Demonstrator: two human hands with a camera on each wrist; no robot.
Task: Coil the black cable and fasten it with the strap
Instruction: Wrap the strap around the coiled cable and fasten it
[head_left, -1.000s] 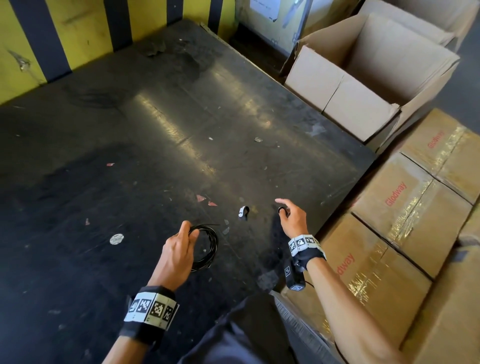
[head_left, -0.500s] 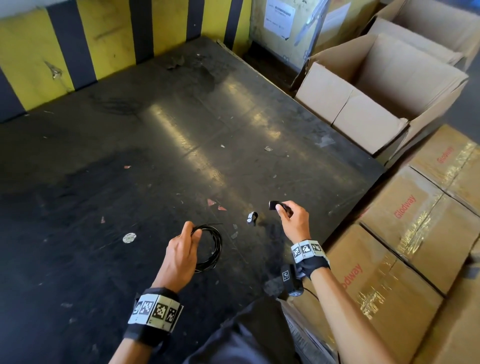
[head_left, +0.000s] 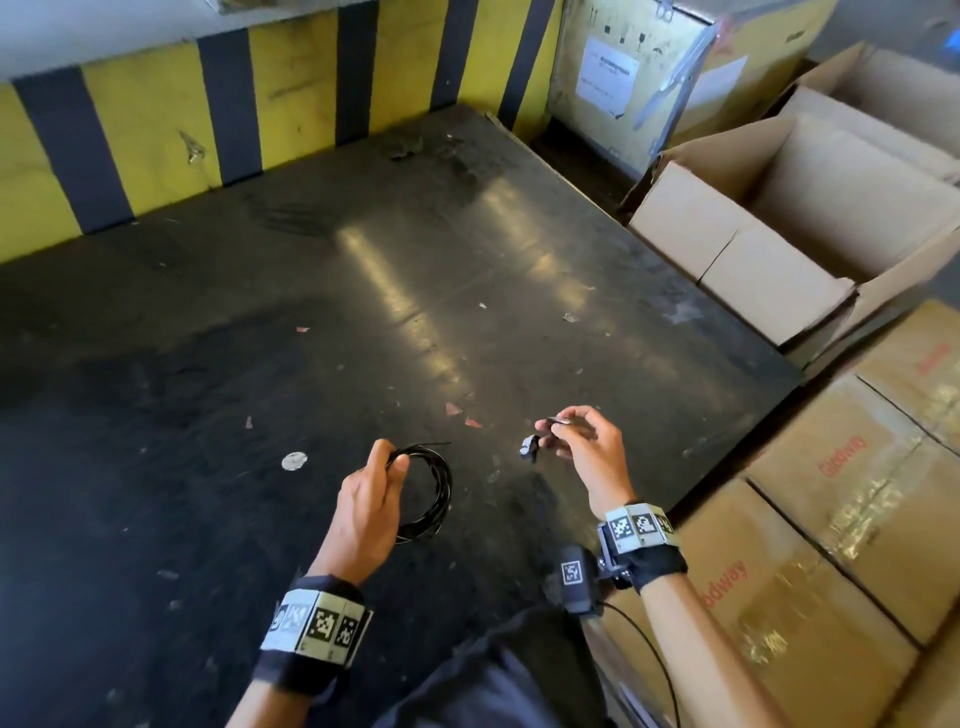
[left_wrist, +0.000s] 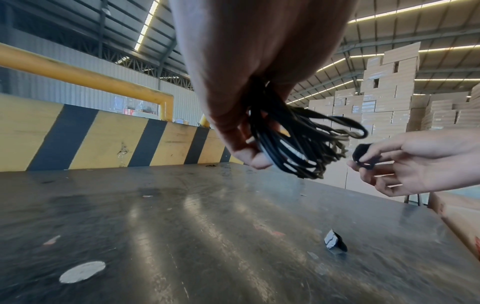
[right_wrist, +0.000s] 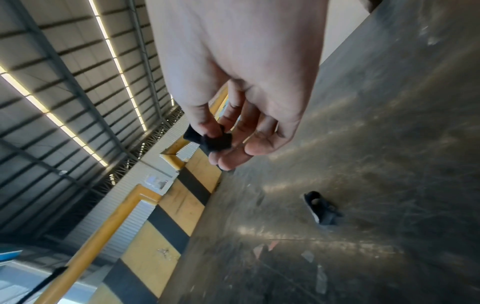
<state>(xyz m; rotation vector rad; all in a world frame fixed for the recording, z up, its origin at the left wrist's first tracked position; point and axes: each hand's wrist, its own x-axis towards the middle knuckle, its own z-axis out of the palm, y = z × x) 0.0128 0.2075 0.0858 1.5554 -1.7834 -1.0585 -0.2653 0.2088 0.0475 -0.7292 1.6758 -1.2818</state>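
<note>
My left hand (head_left: 371, 499) grips a coil of thin black cable (head_left: 436, 488) above the dark table (head_left: 208, 415). In the left wrist view the cable loops (left_wrist: 293, 144) hang out of the curled fingers (left_wrist: 233, 131). To the right, my right hand (head_left: 587, 447) pinches a small black strap (head_left: 558, 422) between thumb and fingers, held in the air. The right wrist view shows the strap (right_wrist: 211, 138) under the thumb. A second small black and white piece (head_left: 529, 448) lies on the table between the hands; it also shows as a dark piece (left_wrist: 335, 243) on the table and again (right_wrist: 320, 207).
An open cardboard box (head_left: 779, 223) stands past the table's right edge, with sealed cartons (head_left: 841, 493) stacked nearer me. A yellow and black striped barrier (head_left: 208, 114) runs along the far side. A round white sticker (head_left: 294, 460) and small scraps dot the table.
My right hand has lifted the strap off the table and brought it leftward toward the coil. The left hand kept its hold on the coil. The camera view tilted up.
</note>
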